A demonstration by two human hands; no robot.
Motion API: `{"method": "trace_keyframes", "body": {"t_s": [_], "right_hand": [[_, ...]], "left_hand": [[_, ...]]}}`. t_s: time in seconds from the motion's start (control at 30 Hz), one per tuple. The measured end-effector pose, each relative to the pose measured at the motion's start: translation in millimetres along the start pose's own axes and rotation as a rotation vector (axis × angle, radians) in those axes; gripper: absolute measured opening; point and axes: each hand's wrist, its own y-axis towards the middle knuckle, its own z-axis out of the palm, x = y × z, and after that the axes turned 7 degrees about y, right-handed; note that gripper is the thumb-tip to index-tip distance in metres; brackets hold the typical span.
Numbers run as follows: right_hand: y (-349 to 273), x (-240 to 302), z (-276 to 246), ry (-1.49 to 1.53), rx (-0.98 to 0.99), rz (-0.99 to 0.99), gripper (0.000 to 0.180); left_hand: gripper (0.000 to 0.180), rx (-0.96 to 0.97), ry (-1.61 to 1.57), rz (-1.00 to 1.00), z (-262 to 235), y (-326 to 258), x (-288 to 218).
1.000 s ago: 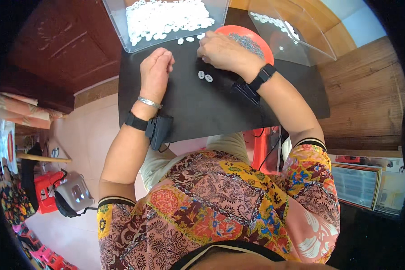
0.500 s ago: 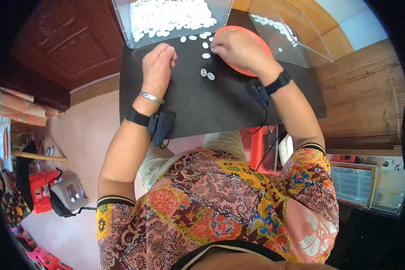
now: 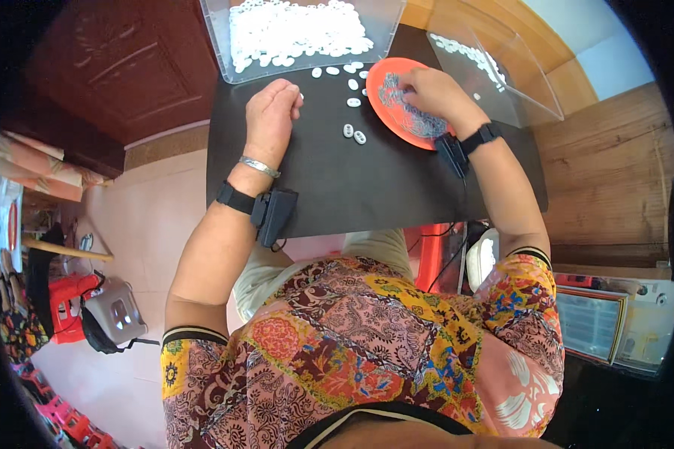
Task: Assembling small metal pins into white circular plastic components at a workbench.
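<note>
My left hand (image 3: 269,112) is closed above the left side of the dark table, with a bit of a small white piece (image 3: 301,96) showing at its fingertips. Over the round orange plate (image 3: 398,133), my right hand (image 3: 433,93) reaches down with fingers drawn together at a heap of small grey metal-looking parts (image 3: 425,124). Whatever its fingertips grip is hidden. Between the hands lie several loose white oval pieces with dark holes, among them an oval piece (image 3: 353,102) beside the plate and a pair (image 3: 354,135) nearer me.
A clear plastic bin (image 3: 236,73) full of white pieces stands at the table's far edge. Right of the plate, another clear container (image 3: 528,111) holds more white pieces. Black wrist devices sit on both forearms; a cable (image 3: 464,198) hangs from the right one.
My right hand has moved from the plate's left edge, by the loose white pieces, in over the grey parts. The left hand stays closed in about the same place. The whole view has shifted slightly.
</note>
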Motion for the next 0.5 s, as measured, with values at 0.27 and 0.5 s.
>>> {"method": "trace_keyframes", "body": {"t_s": [0.27, 0.5], "right_hand": [[26.6, 32.2, -46.0, 0.093, 0.032, -0.040, 0.018], [129.2, 49.2, -15.3, 0.172, -0.034, -0.190, 0.020]], "left_hand": [[0.024, -0.009, 0.063, -0.010, -3.2, -2.2, 0.1], [0.024, -0.025, 0.080, -0.036, -0.9, -1.5, -4.3]]}}
